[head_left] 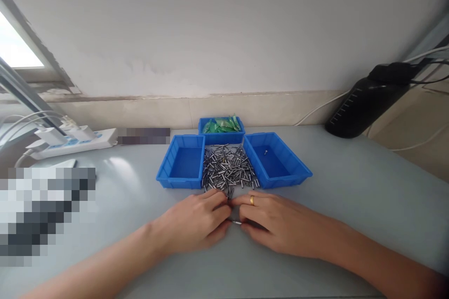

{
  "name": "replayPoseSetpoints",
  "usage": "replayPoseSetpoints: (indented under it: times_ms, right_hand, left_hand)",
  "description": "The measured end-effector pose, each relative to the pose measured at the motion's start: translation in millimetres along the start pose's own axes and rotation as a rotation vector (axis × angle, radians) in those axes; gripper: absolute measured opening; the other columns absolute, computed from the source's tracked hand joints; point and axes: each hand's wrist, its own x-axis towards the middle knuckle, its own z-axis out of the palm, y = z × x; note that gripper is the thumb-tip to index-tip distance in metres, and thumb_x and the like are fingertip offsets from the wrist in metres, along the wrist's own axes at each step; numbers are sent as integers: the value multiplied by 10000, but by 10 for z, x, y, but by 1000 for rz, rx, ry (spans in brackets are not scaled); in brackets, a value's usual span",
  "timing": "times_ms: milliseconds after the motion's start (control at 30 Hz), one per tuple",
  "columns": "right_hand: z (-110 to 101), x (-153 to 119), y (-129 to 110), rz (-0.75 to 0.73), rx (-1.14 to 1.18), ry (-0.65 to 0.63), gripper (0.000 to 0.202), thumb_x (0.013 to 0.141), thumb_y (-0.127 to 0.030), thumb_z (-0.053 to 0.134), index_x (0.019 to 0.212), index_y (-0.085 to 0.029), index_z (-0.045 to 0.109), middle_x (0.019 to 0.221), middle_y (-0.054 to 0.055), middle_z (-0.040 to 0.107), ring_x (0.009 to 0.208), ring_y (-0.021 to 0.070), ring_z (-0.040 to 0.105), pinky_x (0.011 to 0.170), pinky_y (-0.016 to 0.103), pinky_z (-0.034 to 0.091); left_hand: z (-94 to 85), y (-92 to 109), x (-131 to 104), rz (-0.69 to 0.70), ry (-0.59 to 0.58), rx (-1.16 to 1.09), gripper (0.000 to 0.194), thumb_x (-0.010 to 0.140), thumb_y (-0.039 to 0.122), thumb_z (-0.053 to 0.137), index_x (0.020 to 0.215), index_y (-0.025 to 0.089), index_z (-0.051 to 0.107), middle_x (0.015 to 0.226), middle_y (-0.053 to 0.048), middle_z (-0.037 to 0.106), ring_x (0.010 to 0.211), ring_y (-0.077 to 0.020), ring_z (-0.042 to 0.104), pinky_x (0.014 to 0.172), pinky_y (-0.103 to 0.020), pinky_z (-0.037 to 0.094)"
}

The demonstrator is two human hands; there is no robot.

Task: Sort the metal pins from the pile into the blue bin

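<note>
Head view has both hands meeting low over a grey table [196,275], the left hand [196,222] and the right hand [280,224] with their fingertips drawn close around a small silver pin [236,222]. Its ends lie at the thumb-and-finger tips of either hand; whether both pinch it or only one bears it, I cannot tell. Neither hand is spread: the fingers curl inward, likely to keep so slim a piece steady and in sight. On the right hand, a finger with a gold ring [251,200] reaches across to the left hand's fingertips, perhaps as a brace. Just beyond the grip lies a heap of metal pins [229,168], its near edge beside the fingers, which keeps the reach short. One blue bin [185,161] stands beyond the grip to the left and a second blue bin [273,163] to the right, so the two seem to fence in the heap; the right one has a tiny piece [265,152] inside. Farther out, behind the heap, a smaller blue bin [221,138] holds green packets [222,124]. Well apart from the grip, a dark bottle [365,103] leans on the far right, and a power strip [80,145] lies on the far left.
</note>
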Motion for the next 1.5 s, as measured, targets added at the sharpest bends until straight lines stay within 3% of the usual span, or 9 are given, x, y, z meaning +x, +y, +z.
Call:
replayPoseSetpoints:
  times_ms: [200, 333, 467, 600, 1033, 1167, 1400, 1500]
  right_hand:
    - [16, -13, 44, 21, -27, 1, 163, 953, -218, 457, 854, -183, 582, 1237, 81, 614, 1115, 216, 559, 962, 399, 429]
    - [14, -33, 51, 12, -44, 10, 163, 955, -222, 459, 858, -181, 583, 1320, 90, 565, 1172, 224, 524, 987, 407, 404]
    - [-38, -23, 6, 39, -53, 4, 131, 924, -172, 493, 819, -190, 568, 1046, 51, 633, 922, 181, 603, 792, 327, 470]
    - [-74, -5, -21, 97, -90, -50, 145, 909, -162, 508, 772, -195, 542, 765, -1, 600, 710, 160, 590, 601, 277, 415]
    - [-120, -9, -11, 180, 3, -89, 132, 944, -204, 439, 823, -212, 493, 776, -9, 630, 683, 154, 598, 568, 251, 381]
    - [-121, -16, -13, 174, -5, -91, 134, 940, -197, 446, 822, -211, 508, 766, -7, 632, 679, 157, 603, 559, 253, 374]
    - [-50, -5, -7, 105, 0, -68, 199, 961, -206, 437, 770, -212, 495, 737, -14, 627, 652, 152, 597, 543, 260, 359]
    - [-31, -1, -1, 95, 18, -65, 224, 980, -213, 407, 768, -212, 478, 737, -15, 628, 642, 148, 597, 539, 261, 361]
  left_hand:
    - [13, 24, 4, 44, 61, 149, 237, 944, 206, 431, 771, 146, 582, 764, -50, 571, 706, -189, 547, 622, -308, 470]
    - [27, 51, -6, -1, -37, 195, 199, 945, 213, 437, 801, 155, 561, 699, -18, 588, 590, -173, 559, 513, -296, 419]
    - [16, 66, -12, -97, -114, 229, 208, 949, 249, 441, 776, 175, 530, 625, 4, 590, 508, -177, 570, 438, -291, 351]
    - [3, 58, -14, -75, -104, 227, 234, 962, 243, 405, 760, 180, 507, 617, 1, 590, 509, -180, 585, 435, -282, 334]
    - [-6, 53, -23, -26, -88, 240, 237, 962, 189, 388, 762, 172, 514, 609, -1, 565, 476, -148, 532, 419, -265, 323]
    - [-15, 51, -26, -16, -34, 226, 315, 985, 195, 327, 736, 167, 517, 589, -2, 532, 464, -143, 510, 413, -273, 334]
    - [-56, 92, 18, 47, 193, 55, 341, 1015, 225, 309, 815, 152, 577, 659, -2, 558, 539, -130, 527, 449, -256, 374]
    - [-78, 97, 35, 41, 208, 1, 314, 1015, 245, 334, 884, 149, 601, 723, -15, 595, 609, -140, 567, 506, -253, 438]
